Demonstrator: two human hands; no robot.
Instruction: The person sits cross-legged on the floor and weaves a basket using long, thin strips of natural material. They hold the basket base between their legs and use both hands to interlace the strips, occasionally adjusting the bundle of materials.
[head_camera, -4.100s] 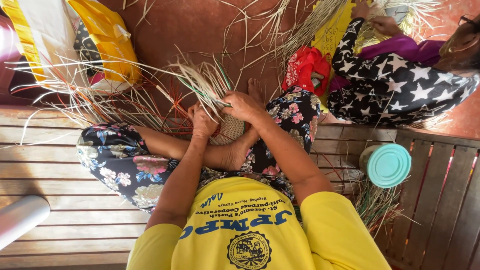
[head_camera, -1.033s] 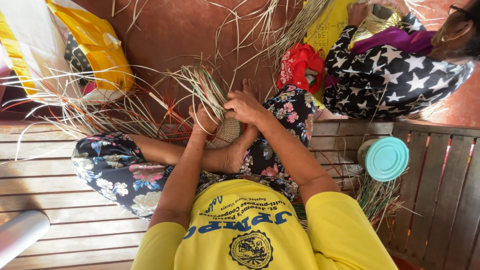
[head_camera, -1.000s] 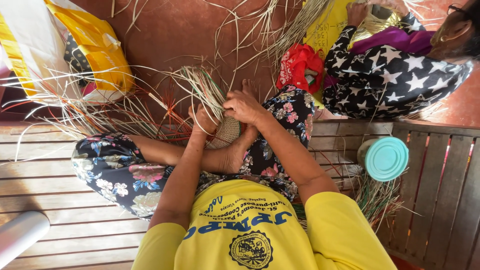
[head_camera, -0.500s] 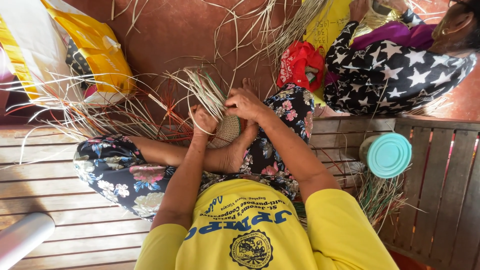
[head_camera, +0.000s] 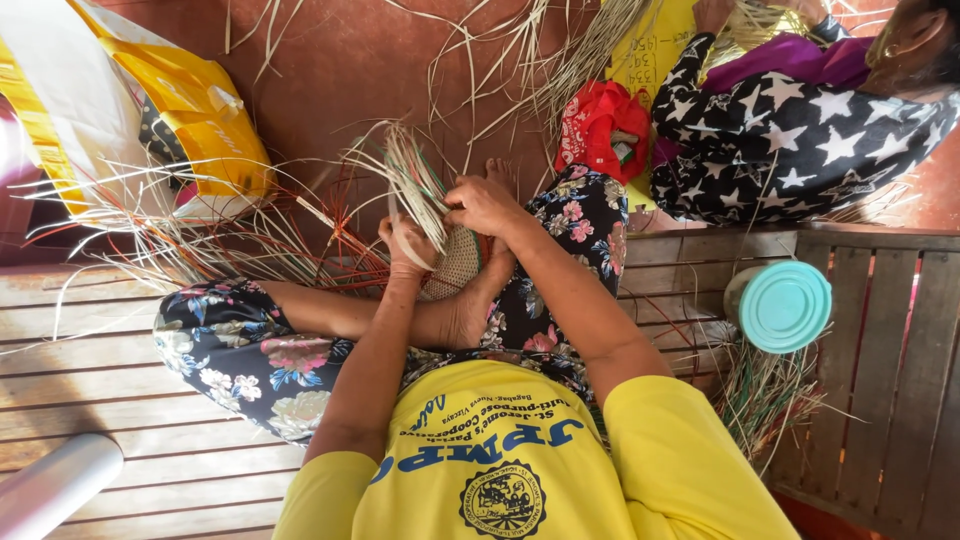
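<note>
Near the far edge of the brown wooden slat bench (head_camera: 120, 350), over my crossed legs, I see my left hand (head_camera: 408, 245) closed on the small round woven straw piece (head_camera: 455, 265), holding it from the left side. My right hand (head_camera: 482, 205) has its fingers pinched together on the bundle of loose pale straw strips (head_camera: 415, 185) that stand up from the weave. Both hands are touching the work, close to each other. On the left, long loose straw strands (head_camera: 180, 235) spread over the bench edge, beside a yellow and white plastic bag (head_camera: 190, 110). On the right, a round teal plastic lid (head_camera: 785, 305) lies on the slats, well apart from my hands. Another person in black star-pattern clothing (head_camera: 790, 140) sits at the far right corner.
</note>
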